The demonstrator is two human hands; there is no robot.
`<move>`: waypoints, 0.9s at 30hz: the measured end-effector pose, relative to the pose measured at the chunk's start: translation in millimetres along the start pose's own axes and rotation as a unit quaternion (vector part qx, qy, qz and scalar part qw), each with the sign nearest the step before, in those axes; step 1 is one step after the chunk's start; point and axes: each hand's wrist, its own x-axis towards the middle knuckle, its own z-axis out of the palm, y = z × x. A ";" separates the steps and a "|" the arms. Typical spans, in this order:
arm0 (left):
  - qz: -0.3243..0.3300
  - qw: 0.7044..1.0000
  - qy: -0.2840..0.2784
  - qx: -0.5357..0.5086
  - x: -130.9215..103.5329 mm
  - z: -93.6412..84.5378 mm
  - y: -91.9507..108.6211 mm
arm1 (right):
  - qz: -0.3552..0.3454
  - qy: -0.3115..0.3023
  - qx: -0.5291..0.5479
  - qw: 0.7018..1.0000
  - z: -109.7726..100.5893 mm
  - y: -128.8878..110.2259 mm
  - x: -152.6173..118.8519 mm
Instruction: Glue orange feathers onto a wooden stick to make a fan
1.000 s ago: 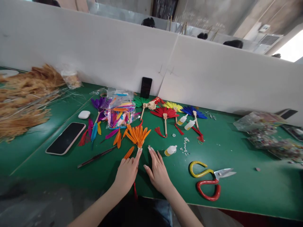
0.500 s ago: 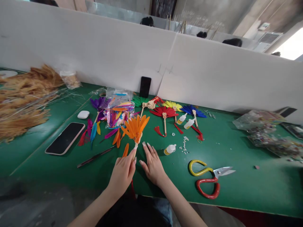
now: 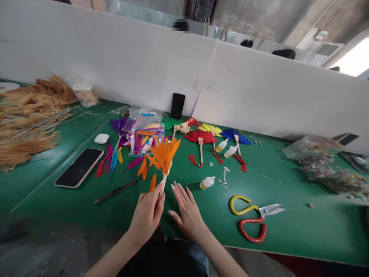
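An orange feather fan [image 3: 164, 156] points away from me, its pale handle held in my left hand [image 3: 148, 211], with fingers wrapped round it. A red tassel hangs below that hand. My right hand [image 3: 187, 209] lies on the green table with its fingers spread, beside the fan handle, and holds nothing. Loose orange feathers [image 3: 144, 167] lie left of the fan. Right of my right hand stands a small glue bottle [image 3: 206, 182], near a scatter of small white beads [image 3: 225, 177].
Yellow-and-red-handled scissors [image 3: 255, 217] lie at the right. Red [image 3: 201, 140], yellow and blue fans lie farther back with two more bottles. To the left are a phone [image 3: 79, 168], a dark slim tool [image 3: 117, 190] and a bag of feathers [image 3: 145, 138]. A white partition [image 3: 129, 61] stands behind.
The orange fan has tilted slightly left and lower in my left hand. My right hand has drawn back a little towards me, its fingers a bit more spread.
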 end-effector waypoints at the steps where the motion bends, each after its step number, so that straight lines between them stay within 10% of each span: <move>1: 0.000 1.000 0.003 -0.002 -0.1 -0.2 -0.3 | 0.010 0.001 -0.002 1.000 -1.2 0.4 -4.2; 8: 0.003 1.000 0.002 -0.007 -3.0 -1.3 1.5 | 0.091 0.047 -0.014 0.995 8.1 2.5 24.7; 16: -0.002 1.000 -0.003 -0.024 -3.1 2.1 -0.9 | 0.048 -0.011 -0.034 0.998 -1.8 -12.2 -14.9; 22: 0.012 0.999 -0.006 -0.033 0.2 2.2 4.2 | 0.087 0.021 -0.044 0.995 9.0 0.3 25.4; 27: 0.009 0.999 -0.005 -0.032 -1.0 2.5 3.9 | 0.076 0.003 -0.051 0.996 7.2 -11.4 -9.5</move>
